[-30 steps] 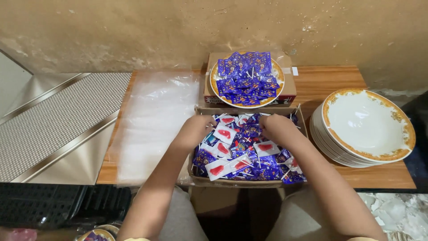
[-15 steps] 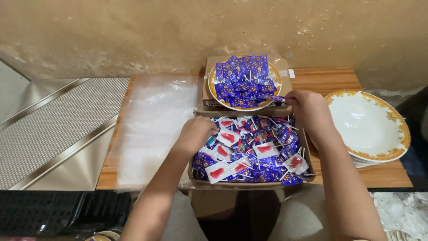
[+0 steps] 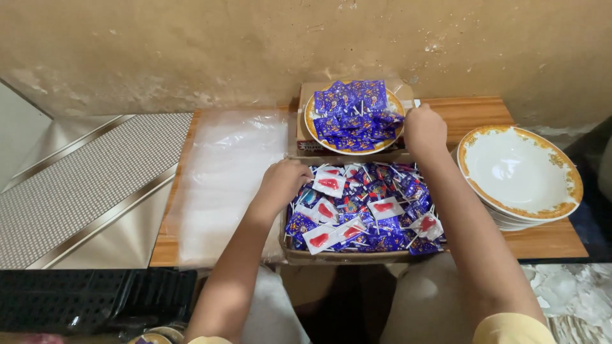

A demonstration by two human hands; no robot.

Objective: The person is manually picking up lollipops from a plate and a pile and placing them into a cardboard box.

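A cardboard box (image 3: pixel 344 257) in front of me holds many wrapped lollipops (image 3: pixel 370 210), blue ones and white ones with red. My left hand (image 3: pixel 284 181) rests on the box's left side with its fingers curled down among the wrappers, beside a white-and-red one (image 3: pixel 329 185); the fingertips are hidden. My right hand (image 3: pixel 424 130) reaches to the right rim of a gold-edged plate (image 3: pixel 310 127) piled with blue lollipops, its fingers closed on a blue wrapped lollipop (image 3: pixel 392 118) at the pile's edge.
The plate sits on a small carton (image 3: pixel 303 145) against the wall. A stack of white gold-rimmed bowls (image 3: pixel 519 172) stands at the right of the wooden table (image 3: pixel 472 111). Clear plastic bags (image 3: pixel 229 185) lie at the left, beside a patterned metal surface (image 3: pixel 83 185).
My right hand left the box with a blue lollipop and moved up to the plate's right rim. My left hand stayed at the box's left side.
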